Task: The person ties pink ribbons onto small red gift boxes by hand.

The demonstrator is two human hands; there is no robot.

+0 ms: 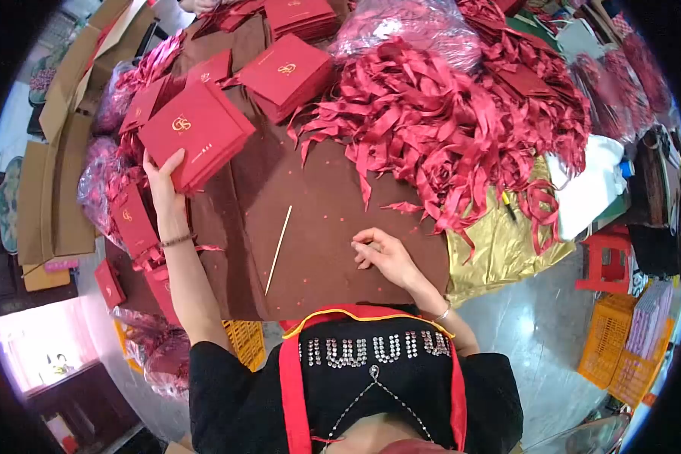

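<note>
My left hand [164,175] grips the lower left corner of a stack of red cards [197,132] with gold lettering, raised at the left of the table. Above the brown cloth, my right hand [378,251] is curled, thumb against the fingers; whether something small is between them cannot be made out. A thin pale stick [278,250] lies on the brown tablecloth [310,181] between my hands. Beyond it rests another stack of red cards [286,72]. A large heap of red ribbons [424,121] covers the right part of the table.
Gold wrapping [499,257] hangs over the table's right edge, near a white plastic container [594,181]. Cardboard boxes [60,181] stand at the left. A red stool [607,261] and orange crates [611,340] are on the floor at the right. At the top left, part of another person's hand [198,6] shows.
</note>
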